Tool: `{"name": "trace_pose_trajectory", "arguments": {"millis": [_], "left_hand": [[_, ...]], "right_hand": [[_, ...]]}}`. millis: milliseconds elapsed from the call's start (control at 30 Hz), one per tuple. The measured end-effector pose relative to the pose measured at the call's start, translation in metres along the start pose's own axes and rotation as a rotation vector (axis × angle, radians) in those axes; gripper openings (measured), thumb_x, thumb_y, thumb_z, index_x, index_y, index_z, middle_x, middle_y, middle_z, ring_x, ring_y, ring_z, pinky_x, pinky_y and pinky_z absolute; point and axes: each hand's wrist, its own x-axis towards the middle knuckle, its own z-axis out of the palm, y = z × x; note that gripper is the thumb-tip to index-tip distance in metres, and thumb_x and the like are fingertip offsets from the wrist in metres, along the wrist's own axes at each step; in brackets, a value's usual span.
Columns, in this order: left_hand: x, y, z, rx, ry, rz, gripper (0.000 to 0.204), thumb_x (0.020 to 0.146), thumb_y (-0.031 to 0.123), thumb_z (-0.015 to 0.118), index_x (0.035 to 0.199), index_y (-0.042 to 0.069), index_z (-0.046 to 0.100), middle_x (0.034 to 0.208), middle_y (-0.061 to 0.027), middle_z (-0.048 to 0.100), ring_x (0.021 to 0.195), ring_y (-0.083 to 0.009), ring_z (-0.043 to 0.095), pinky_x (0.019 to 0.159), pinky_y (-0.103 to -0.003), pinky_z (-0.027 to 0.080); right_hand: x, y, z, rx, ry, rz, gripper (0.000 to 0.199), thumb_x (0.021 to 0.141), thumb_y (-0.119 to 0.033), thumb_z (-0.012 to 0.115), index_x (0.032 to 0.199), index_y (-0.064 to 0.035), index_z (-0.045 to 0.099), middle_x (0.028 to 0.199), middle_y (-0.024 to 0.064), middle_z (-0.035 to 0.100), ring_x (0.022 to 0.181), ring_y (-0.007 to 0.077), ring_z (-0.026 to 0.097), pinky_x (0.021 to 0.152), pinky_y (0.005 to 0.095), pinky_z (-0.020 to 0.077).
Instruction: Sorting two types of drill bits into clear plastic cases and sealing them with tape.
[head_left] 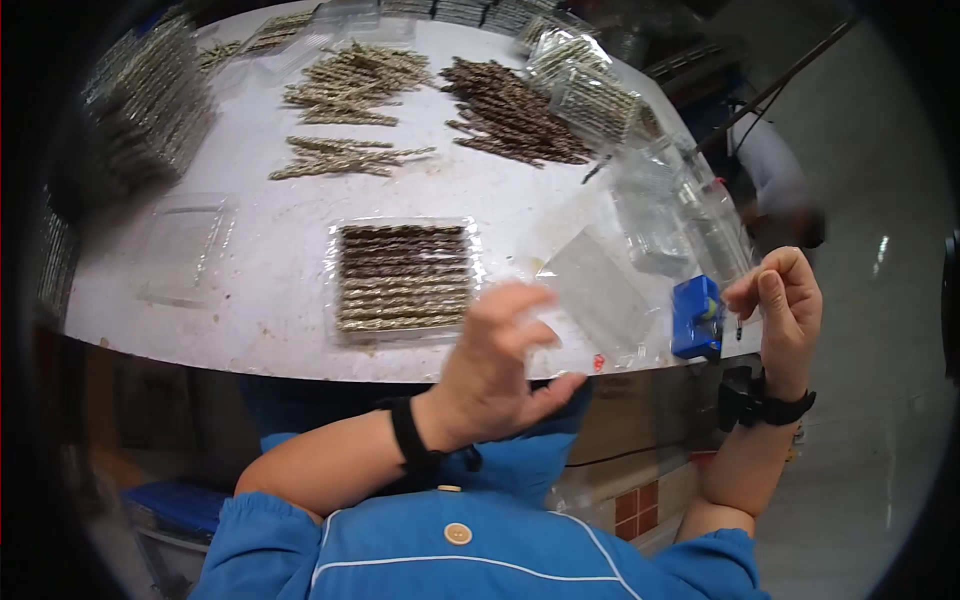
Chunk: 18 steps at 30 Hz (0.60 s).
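My left hand is raised over the table's near edge, fingers apart and slightly blurred, with nothing seen in it. Just beyond its fingers lies a clear plastic tray filled with a row of twisted sticks, dark brown at the far side and pale gold at the near side. At the right edge of the table my right hand has its thumb and fingers pinched together. Whatever they hold, if anything, is too small to make out. Beside those fingers sits a blue tape dispenser.
Loose gold sticks and brown sticks lie in heaps farther back. Stacked filled trays rise at the left. A clear lid lies left; a transparent sheet and clear packaging lie right. Another person's arm shows beyond.
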Motion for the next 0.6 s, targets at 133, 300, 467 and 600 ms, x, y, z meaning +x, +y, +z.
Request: {"name": "trace_pose_trajectory", "arguments": {"millis": [133, 300, 467, 600], "left_hand": [[0.007, -0.008, -0.059, -0.374, 0.050, -0.482, 0.067, 0.080, 0.018, 0.080, 0.130, 0.001, 0.039, 0.111, -0.0129, 0.057, 0.104, -0.0210, 0.058, 0.093, -0.032, 0.047], [-0.015, -0.022, -0.105, -0.332, 0.100, -0.732, 0.019, 0.097, 0.014, 0.062, 0.108, 0.007, 0.048, 0.089, 0.0016, 0.051, 0.078, -0.0033, 0.046, 0.065, -0.018, 0.038], [-0.027, -0.048, -0.124, -0.012, 0.171, -0.747, 0.029, 0.099, 0.026, 0.060, 0.112, 0.001, 0.052, 0.082, -0.0019, 0.053, 0.075, -0.0107, 0.052, 0.069, -0.025, 0.044], [-0.023, -0.065, -0.143, 0.286, -0.005, -0.803, 0.026, 0.100, 0.025, 0.056, 0.103, 0.000, 0.056, 0.099, -0.0068, 0.055, 0.090, -0.0158, 0.051, 0.082, -0.029, 0.043]], "right_hand": [[0.022, 0.007, 0.064, 0.130, -0.313, 0.116, 0.016, 0.100, -0.016, 0.054, 0.092, -0.0024, 0.054, 0.078, 0.0066, 0.068, 0.066, 0.0073, 0.057, 0.062, 0.0220, 0.0461], [0.062, 0.044, 0.152, 0.417, -0.326, 0.161, 0.026, 0.094, -0.012, 0.065, 0.116, -0.0030, 0.054, 0.093, 0.0040, 0.064, 0.082, 0.0082, 0.058, 0.072, 0.0222, 0.0480], [0.090, 0.079, 0.196, 0.279, -0.536, 0.139, 0.029, 0.090, -0.013, 0.070, 0.116, -0.0027, 0.059, 0.093, 0.0025, 0.065, 0.085, 0.0081, 0.060, 0.077, 0.0237, 0.0495], [0.111, 0.093, 0.216, 0.175, -0.587, 0.220, 0.027, 0.092, -0.018, 0.069, 0.113, -0.0029, 0.065, 0.091, 0.0015, 0.066, 0.082, 0.0074, 0.059, 0.076, 0.0245, 0.0488]]}}
